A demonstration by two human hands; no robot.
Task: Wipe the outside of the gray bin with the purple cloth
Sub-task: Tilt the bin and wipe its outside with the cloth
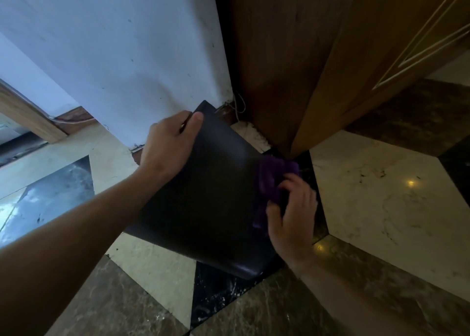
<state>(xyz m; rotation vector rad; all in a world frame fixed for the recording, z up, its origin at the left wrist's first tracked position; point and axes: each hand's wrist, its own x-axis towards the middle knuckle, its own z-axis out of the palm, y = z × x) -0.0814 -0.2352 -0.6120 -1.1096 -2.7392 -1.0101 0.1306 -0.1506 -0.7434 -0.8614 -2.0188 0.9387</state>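
Marble floor [381, 196]; purple cloth [269, 180] in right grip [292, 213]

white wall [114, 56] and wooden door [279, 69] hemming gray bin [203, 196], marble floor [381, 196] open right

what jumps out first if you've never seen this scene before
The dark gray bin fills the middle of the view, tilted over the patterned marble floor near a white wall and a wooden cabinet. The left hand grips the bin's upper edge, while the right hand presses a bunched purple cloth against its right side.
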